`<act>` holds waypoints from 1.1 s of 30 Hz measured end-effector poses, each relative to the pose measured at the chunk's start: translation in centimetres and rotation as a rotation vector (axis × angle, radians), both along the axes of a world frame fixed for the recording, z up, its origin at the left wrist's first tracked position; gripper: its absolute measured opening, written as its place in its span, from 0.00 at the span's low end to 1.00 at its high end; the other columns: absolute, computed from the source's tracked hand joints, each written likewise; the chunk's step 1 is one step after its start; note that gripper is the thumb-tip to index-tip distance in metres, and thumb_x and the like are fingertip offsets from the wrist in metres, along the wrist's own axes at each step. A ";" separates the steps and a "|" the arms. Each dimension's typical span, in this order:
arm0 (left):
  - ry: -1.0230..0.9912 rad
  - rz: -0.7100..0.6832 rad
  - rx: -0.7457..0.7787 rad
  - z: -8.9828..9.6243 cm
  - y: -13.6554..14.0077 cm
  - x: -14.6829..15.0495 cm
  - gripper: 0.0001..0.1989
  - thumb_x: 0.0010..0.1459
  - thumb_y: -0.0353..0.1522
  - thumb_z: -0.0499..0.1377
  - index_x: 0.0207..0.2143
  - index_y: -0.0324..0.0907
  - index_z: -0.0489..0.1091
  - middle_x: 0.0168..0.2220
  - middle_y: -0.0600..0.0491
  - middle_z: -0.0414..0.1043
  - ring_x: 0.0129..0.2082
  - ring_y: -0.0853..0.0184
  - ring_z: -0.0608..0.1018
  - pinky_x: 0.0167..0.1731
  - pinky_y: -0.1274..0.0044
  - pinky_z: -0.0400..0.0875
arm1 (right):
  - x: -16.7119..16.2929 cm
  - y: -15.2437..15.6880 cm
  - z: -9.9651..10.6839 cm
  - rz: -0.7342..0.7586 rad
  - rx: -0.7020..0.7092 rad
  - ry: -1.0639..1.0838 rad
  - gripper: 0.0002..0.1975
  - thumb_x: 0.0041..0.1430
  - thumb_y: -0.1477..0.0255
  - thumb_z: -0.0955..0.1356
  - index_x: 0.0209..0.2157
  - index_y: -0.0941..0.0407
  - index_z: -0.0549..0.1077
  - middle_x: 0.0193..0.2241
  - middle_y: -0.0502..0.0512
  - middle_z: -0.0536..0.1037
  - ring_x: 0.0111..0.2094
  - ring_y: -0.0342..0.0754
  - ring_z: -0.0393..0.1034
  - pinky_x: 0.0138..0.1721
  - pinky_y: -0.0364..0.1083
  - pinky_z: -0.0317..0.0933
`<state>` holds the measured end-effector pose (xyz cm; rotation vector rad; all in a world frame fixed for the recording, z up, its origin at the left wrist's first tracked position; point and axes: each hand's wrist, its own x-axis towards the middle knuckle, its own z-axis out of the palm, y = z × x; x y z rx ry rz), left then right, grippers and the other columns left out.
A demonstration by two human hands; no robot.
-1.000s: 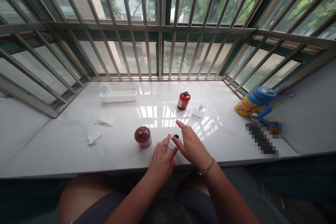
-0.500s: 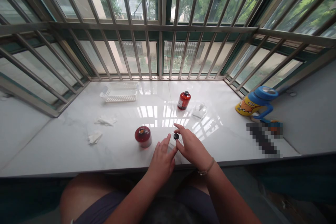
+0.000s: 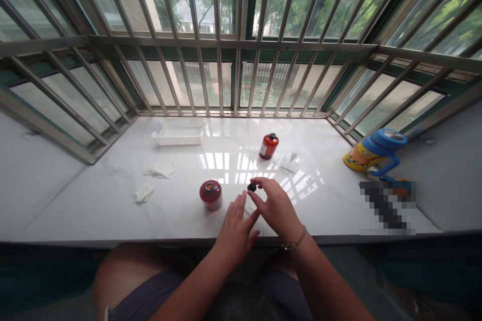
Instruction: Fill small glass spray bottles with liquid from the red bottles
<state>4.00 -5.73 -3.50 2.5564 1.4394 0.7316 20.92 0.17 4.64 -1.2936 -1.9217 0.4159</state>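
My right hand (image 3: 276, 205) pinches a small black cap (image 3: 251, 187) between thumb and fingertips. Below the cap is a clear container (image 3: 250, 205), mostly hidden by my hands. My left hand (image 3: 235, 223) rests around its near left side, fingers stretched along it and the thumb reaching across in front. Left of my left hand stands a round jar of dark red liquid (image 3: 211, 199) with an open neck. Farther back is a red bottle (image 3: 268, 148) with a black cap and a white label. Beside that bottle lies a clear transparent piece (image 3: 290, 161).
A white perforated basket (image 3: 178, 135) stands at the back left. Two crumpled white tissues (image 3: 144, 193) lie on the left. A blue and yellow mug (image 3: 371, 150) leans by the right wall, near a blurred-out dark object (image 3: 384, 205). Window bars (image 3: 237, 80) enclose the white counter (image 3: 94, 215).
My right hand's fingers have closed on the black cap, which now sits a little higher and tilted. The whole view has shifted slightly. My left hand stays around the clear container.
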 end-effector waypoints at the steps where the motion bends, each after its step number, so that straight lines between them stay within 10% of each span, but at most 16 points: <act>1: -0.030 -0.009 0.026 0.3 -0.2 -0.3 0.35 0.64 0.30 0.65 0.71 0.51 0.60 0.78 0.38 0.48 0.75 0.39 0.60 0.66 0.48 0.68 | -0.5 0.0 0.5 0.008 0.000 0.032 0.14 0.70 0.69 0.71 0.55 0.50 0.74 0.48 0.58 0.82 0.49 0.57 0.77 0.52 0.59 0.73; 5: -0.224 0.070 0.193 2.0 -1.1 -2.6 0.28 0.68 0.31 0.63 0.68 0.50 0.62 0.65 0.39 0.69 0.66 0.49 0.73 0.61 0.57 0.75 | -3.3 0.5 2.1 0.109 0.029 0.085 0.09 0.69 0.70 0.72 0.50 0.49 0.77 0.45 0.56 0.83 0.47 0.56 0.77 0.52 0.57 0.73; 10: -0.412 0.375 0.406 3.9 -0.4 -6.4 0.43 0.62 0.34 0.71 0.72 0.48 0.53 0.65 0.38 0.67 0.66 0.46 0.73 0.64 0.52 0.72 | -7.5 1.6 2.1 0.250 0.058 0.096 0.10 0.67 0.73 0.74 0.49 0.50 0.77 0.44 0.52 0.84 0.47 0.53 0.76 0.52 0.54 0.70; 14: -0.457 0.474 0.164 4.1 2.5 -8.4 0.50 0.58 0.39 0.73 0.75 0.44 0.50 0.72 0.35 0.60 0.71 0.42 0.67 0.67 0.49 0.68 | -9.8 2.2 1.2 0.285 0.019 0.098 0.10 0.66 0.76 0.74 0.46 0.50 0.79 0.41 0.51 0.84 0.45 0.53 0.76 0.51 0.53 0.70; 19: -0.637 0.425 -0.189 3.3 5.3 -9.0 0.35 0.56 0.32 0.69 0.65 0.44 0.65 0.62 0.42 0.75 0.60 0.50 0.79 0.60 0.56 0.77 | -10.5 2.6 0.5 0.294 -0.001 0.100 0.12 0.64 0.78 0.74 0.46 0.49 0.80 0.39 0.50 0.84 0.42 0.52 0.75 0.49 0.53 0.70; 28: -0.707 0.389 -0.192 3.4 5.4 -8.7 0.28 0.56 0.33 0.69 0.59 0.45 0.69 0.52 0.47 0.78 0.49 0.55 0.83 0.49 0.61 0.82 | -10.0 1.1 -0.1 0.290 -0.147 0.310 0.25 0.65 0.69 0.74 0.61 0.48 0.69 0.57 0.56 0.79 0.58 0.54 0.74 0.57 0.55 0.71; 33: -0.633 0.381 -0.169 2.9 5.5 -9.0 0.30 0.58 0.38 0.71 0.60 0.47 0.67 0.58 0.46 0.75 0.57 0.53 0.80 0.59 0.59 0.76 | -9.1 0.7 -0.7 0.029 -0.164 0.372 0.11 0.73 0.59 0.66 0.48 0.52 0.66 0.38 0.53 0.77 0.37 0.50 0.75 0.42 0.51 0.72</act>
